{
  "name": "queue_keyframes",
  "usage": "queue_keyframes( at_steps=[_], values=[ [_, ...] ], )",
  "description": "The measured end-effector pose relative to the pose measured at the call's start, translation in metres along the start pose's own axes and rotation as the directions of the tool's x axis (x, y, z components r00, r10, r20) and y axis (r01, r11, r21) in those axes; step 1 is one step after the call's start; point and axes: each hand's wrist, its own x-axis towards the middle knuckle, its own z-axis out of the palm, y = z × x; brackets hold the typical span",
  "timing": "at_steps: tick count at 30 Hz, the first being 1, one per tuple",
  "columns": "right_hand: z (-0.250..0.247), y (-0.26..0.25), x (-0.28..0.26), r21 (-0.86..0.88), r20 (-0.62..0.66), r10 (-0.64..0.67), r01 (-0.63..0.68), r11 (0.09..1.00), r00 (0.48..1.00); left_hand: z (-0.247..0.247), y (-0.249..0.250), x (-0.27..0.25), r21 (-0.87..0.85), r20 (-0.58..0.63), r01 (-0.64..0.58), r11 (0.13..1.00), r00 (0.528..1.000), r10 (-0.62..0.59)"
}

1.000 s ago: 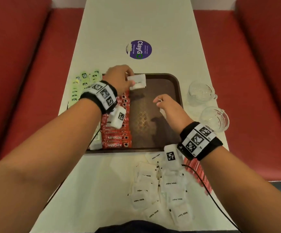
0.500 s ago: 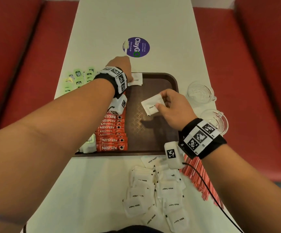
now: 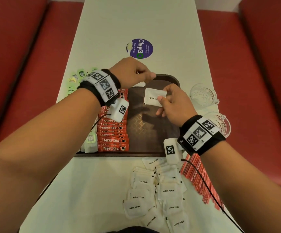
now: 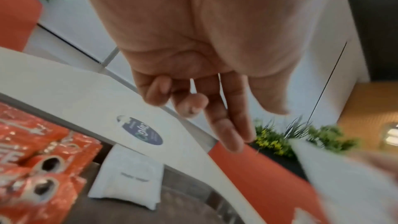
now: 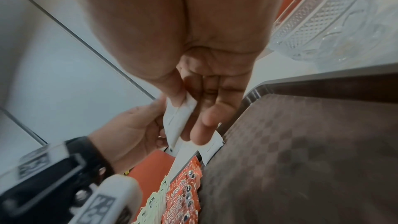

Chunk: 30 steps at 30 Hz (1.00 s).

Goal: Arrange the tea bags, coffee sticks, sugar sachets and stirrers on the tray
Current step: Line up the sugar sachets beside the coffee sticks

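A brown tray [image 3: 153, 132] holds a column of red Nescafe coffee sticks [image 3: 112, 140] with tea bags [image 3: 90, 142] to their left. One white sugar sachet [image 4: 127, 176] lies flat in the tray's far corner beside the sticks. My left hand [image 3: 144, 75] hovers just above it, fingers loosely curled and empty. My right hand [image 3: 163, 98] pinches another white sugar sachet [image 3: 154, 98] between thumb and fingers, held above the tray's far half, close to the left hand. The wrist view shows that held sachet [image 5: 178, 120] edge-on.
A heap of sugar sachets [image 3: 161, 190] lies on the table near me, with red stirrers [image 3: 196, 175] to its right. Green tea bags [image 3: 79, 76] lie left of the tray. Two glass cups [image 3: 203, 95] [image 3: 220, 123] stand right of it. Red benches flank the table.
My left hand let go of the sachet at the tray's far corner and lifted off it. My right hand carried its sachet further away from me, toward the left hand.
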Motion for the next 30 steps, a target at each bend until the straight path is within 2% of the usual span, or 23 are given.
queue_keyframes(
  at_steps=[2,4,5,7,9,10,13,16,23,27,30],
  values=[
    [0.000,0.000,0.003,0.005,-0.012,-0.015,0.015,1.000,1.000,0.000,0.005,-0.014,-0.068,0.119,-0.057,0.996,0.991,0.065],
    [0.000,-0.001,0.004,0.007,-0.016,-0.019,0.019,1.000,1.000,0.004,0.003,-0.019,-0.017,0.154,-0.100,0.995,0.983,0.101],
    [0.001,-0.002,0.003,0.014,-0.020,-0.020,0.021,1.000,1.000,0.006,0.000,-0.018,0.004,0.117,-0.100,0.995,0.988,0.099],
    [0.001,0.000,0.001,0.015,-0.028,-0.029,0.029,0.999,0.999,0.007,-0.010,-0.008,0.019,-0.036,-0.049,0.999,0.998,0.050],
    [-0.002,0.005,-0.003,-0.029,-0.011,-0.042,0.042,0.999,0.999,0.002,-0.023,0.004,0.083,-0.161,0.054,0.995,0.986,-0.040],
    [-0.004,0.006,-0.006,-0.069,0.012,-0.052,0.053,0.996,0.999,0.001,-0.029,0.011,0.138,-0.186,0.107,0.985,0.979,-0.080],
    [-0.011,0.009,-0.019,-0.209,0.107,-0.078,0.099,0.973,0.991,0.004,-0.040,0.028,0.257,-0.137,0.206,0.944,0.975,-0.175],
    [-0.016,0.010,-0.035,-0.320,0.188,-0.081,0.139,0.937,0.979,0.013,-0.042,0.039,0.348,-0.056,0.228,0.909,0.973,-0.223],
    [-0.025,0.021,-0.069,-0.415,0.307,-0.002,0.136,0.900,0.952,0.022,-0.049,0.053,0.469,-0.070,0.312,0.827,0.946,-0.317],
    [-0.027,0.029,-0.085,-0.475,0.342,0.046,0.131,0.870,0.939,0.024,-0.042,0.048,0.477,-0.156,0.351,0.806,0.936,-0.316],
    [-0.027,0.032,-0.097,-0.525,0.375,0.066,0.153,0.837,0.924,0.025,-0.020,0.029,0.423,-0.183,0.288,0.859,0.956,-0.230]
  ],
)
